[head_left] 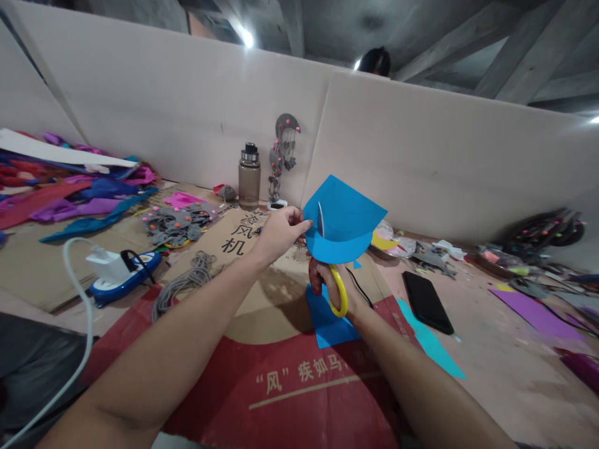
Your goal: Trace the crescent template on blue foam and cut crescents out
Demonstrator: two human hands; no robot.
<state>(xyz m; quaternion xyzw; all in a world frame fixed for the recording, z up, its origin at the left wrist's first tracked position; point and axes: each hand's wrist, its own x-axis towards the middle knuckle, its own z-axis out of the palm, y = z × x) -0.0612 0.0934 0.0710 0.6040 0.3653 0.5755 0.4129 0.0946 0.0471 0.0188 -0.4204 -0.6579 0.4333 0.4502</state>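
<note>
One blue sheet [353,212] above cardboard [262,305] | left fingers [303,227] pinch left edge | right fingers [329,278] hold scissors [345,299]

Blue sheet [349,212]: paper-like, smooth, matt. At six o'clock from it, scissor handle [345,299] in glossy plastic; at seven, matt printed cardboard [281,418]. At four o'clock, smooth phone [427,302]; at ten, translucent plastic bottle [249,181].

A craft workshop, as suggested by its furnishings. The worktable [515,386] is bounded by pale partition panels [187,106] and overhung by a bare grey ceiling [327,31] with heavy beams [538,59]. Handwork is indicated by heaped coloured scraps [96,207], grey cut-outs [173,227] dotted with pink and orange, bundled grey cord [187,277], and yellow-handled scissors [344,296] set to a blue sheet [349,212]. The tabletop is partly covered by printed cardboard [281,424].
</note>
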